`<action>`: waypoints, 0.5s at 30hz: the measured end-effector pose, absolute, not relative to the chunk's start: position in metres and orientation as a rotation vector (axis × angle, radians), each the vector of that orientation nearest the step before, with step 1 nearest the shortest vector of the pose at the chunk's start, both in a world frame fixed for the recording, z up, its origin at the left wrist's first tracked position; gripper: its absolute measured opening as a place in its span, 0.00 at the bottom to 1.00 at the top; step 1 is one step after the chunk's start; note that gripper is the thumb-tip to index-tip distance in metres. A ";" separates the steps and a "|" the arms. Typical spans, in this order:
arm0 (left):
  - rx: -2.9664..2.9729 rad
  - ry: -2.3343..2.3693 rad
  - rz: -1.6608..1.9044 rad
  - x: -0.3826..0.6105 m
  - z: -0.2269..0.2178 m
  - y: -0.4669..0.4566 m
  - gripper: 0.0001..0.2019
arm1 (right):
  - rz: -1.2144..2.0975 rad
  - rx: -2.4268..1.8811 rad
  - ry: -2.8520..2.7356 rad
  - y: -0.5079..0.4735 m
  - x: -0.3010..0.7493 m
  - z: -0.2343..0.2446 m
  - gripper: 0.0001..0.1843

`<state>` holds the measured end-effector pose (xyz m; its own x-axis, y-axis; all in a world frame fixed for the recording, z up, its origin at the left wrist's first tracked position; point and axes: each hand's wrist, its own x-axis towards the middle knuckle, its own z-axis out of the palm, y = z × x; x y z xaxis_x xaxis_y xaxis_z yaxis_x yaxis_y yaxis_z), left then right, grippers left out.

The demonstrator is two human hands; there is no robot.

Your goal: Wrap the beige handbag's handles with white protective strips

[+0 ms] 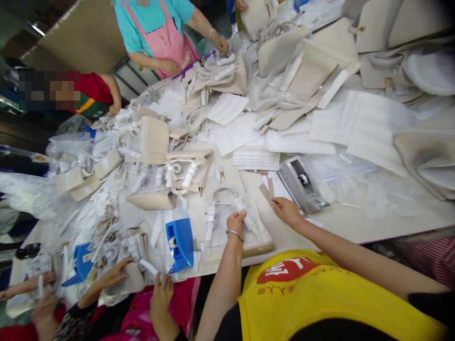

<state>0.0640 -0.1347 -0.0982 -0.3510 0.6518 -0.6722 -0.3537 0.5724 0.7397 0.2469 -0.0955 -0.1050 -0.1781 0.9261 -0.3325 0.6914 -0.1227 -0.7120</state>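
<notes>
A beige handbag [261, 239] lies in front of me, partly covered by clear plastic, with white wrapping on its handle. My left hand [236, 223], a bracelet at its wrist, is closed on the wrapped bag handle [238, 204]. To the right, my right hand [287, 212] pinches the end of a flat beige strip [271, 189]; a second strip [264, 193] overlaps it. Just beyond that hand stands a grey tape dispenser [304, 182].
White foam sheets [256, 158] lie beyond the bag. A blue tape dispenser [180, 244] stands to the left, near co-workers' hands [162, 298]. More beige handbags [154, 137] and plastic wrapping crowd the table [359, 222]. Across it, a person in a pink apron [167, 40] handles a bag.
</notes>
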 end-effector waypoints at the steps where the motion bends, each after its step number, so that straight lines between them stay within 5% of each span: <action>1: 0.257 1.628 1.062 0.064 -0.100 -0.135 0.19 | 1.053 -1.880 -1.994 -0.095 0.256 -0.108 0.12; 7: 0.279 1.634 1.073 0.062 -0.105 -0.135 0.19 | 0.594 -2.032 -2.517 -0.119 0.254 -0.123 0.12; 15: 0.261 1.614 1.068 0.063 -0.103 -0.134 0.18 | 0.518 -2.159 -2.559 -0.124 0.241 -0.135 0.12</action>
